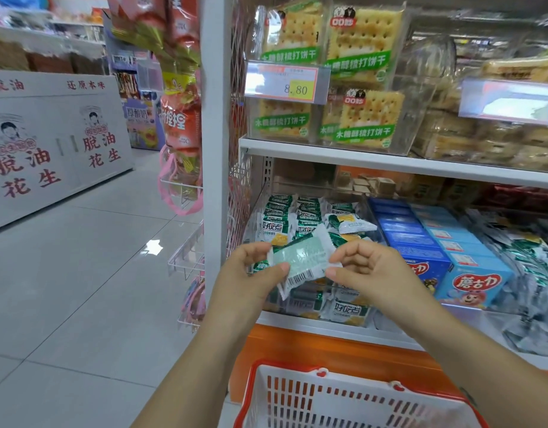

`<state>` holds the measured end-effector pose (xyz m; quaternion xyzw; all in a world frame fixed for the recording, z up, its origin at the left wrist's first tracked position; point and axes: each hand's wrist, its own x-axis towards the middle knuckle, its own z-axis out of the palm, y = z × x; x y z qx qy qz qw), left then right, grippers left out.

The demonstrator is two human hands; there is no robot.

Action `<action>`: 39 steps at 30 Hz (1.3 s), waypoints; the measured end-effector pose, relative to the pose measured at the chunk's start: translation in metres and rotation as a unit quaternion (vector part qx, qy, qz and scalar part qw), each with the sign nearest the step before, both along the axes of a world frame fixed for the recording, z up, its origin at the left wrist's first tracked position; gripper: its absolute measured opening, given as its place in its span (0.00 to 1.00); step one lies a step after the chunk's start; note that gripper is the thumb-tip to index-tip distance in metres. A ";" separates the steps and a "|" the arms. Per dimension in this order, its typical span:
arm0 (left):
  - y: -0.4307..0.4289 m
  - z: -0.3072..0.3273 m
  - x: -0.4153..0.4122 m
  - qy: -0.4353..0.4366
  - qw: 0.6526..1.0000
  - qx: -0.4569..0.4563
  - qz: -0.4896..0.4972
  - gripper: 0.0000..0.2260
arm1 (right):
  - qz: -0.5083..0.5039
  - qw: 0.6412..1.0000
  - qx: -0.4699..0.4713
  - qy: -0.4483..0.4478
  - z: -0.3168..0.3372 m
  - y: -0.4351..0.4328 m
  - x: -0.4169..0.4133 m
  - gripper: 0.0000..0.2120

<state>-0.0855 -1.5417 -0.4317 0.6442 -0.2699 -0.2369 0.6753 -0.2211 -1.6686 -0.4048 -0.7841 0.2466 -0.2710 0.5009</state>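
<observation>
A small green-and-white snack packet is held up in front of a shop shelf, its back side with a barcode facing me. My left hand pinches its left end between thumb and fingers. My right hand pinches its right end the same way. Behind the packet, a clear bin on the lower shelf holds several packets of the same kind.
A white shopping basket with a red rim hangs below my arms. Blue snack boxes stand right of the bin. Cracker packs and a price tag fill the upper shelf. Tiled floor and a grey display stand lie left.
</observation>
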 end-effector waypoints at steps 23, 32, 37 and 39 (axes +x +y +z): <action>-0.007 0.001 -0.008 0.131 0.986 -0.010 -0.099 0.07 | 0.013 0.913 -0.408 0.014 -0.015 -0.003 0.006 0.17; -0.008 0.002 -0.003 0.007 0.998 0.013 -0.058 0.06 | 0.005 0.977 -0.204 0.059 -0.009 0.004 0.011 0.21; -0.012 -0.001 -0.004 0.022 0.999 0.000 -0.039 0.05 | -0.009 0.927 -0.373 0.049 -0.018 0.006 0.012 0.26; -0.012 -0.001 -0.003 0.021 0.999 -0.003 -0.044 0.06 | -0.032 0.923 -0.382 0.040 -0.020 -0.002 0.016 0.25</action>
